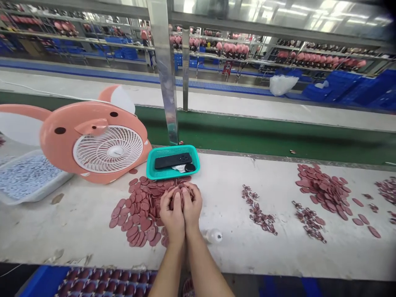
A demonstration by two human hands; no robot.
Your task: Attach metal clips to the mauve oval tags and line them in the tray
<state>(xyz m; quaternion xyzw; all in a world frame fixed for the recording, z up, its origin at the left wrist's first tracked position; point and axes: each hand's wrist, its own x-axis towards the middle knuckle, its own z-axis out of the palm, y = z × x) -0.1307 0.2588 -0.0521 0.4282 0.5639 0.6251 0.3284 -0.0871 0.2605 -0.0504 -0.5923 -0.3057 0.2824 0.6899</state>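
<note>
Side by side, my left hand (pixel 172 208) and my right hand (pixel 192 204) are cupped together around a handful of dark red oval pieces. Their fingers curl over the pieces, and the thumbs lie along the near side. Under and left of the hands spreads a pile of the same flat oval pieces (pixel 136 210) on the white tabletop (pixel 229 181). Just beyond the hands sits a turquoise basket (pixel 149 167) with a black phone (pixel 168 161) and a round black item in it. Close to my right wrist lies a small clear bottle (pixel 213 236), partly hidden by the forearm.
A pink animal-shaped fan (pixel 58 148) stands at the left beside a white tray (pixel 31 199) of small pale bits. On the right lie small metal-and-red parts (pixel 260 212) and another oval-piece pile (pixel 324 189). A metal post (pixel 167 74) rises behind the basket.
</note>
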